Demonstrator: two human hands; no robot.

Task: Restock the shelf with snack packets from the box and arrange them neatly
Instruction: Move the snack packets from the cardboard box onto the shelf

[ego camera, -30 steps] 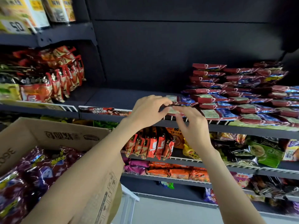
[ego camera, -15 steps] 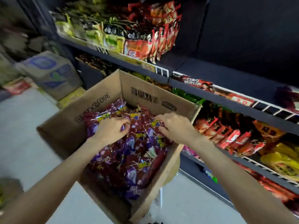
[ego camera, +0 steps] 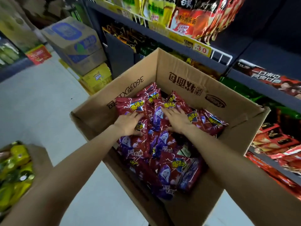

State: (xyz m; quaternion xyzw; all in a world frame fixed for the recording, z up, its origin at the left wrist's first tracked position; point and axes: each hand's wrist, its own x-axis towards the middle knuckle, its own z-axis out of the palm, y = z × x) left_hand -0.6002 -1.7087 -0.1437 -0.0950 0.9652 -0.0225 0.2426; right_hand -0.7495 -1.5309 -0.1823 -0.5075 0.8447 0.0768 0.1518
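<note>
Head view, looking down an aisle: dark shelving (ego camera: 184, 42) runs along the far and right side, stocked with noodle and snack bags behind a yellow price strip (ego camera: 201, 50), while an open cardboard box (ego camera: 184, 82) sits in the centre foreground, just beside the shelf edge. Inside it lies a loose, overlapping heap of red-and-purple snack packets (ego camera: 164, 154), the goods to be restocked, filling the box floor from near to far. Both hands are down among them: the left hand (ego camera: 128, 124) lies over a packet at the left of the heap, fingers loosely bent across its top and thumb at its near edge, and the right hand (ego camera: 176, 121) lies flat with straight, spread fingers on the middle packets; neither plainly has one lifted. The packets look light, puffy and crinkly, their glossy film likely slippery and the contents probably crushable, so a gentle hold across the flat faces or by a sealed end seems best. Stacked cartons (ego camera: 73, 44) stand far left; yellow-green bags (ego camera: 14, 168) show near left.
</note>
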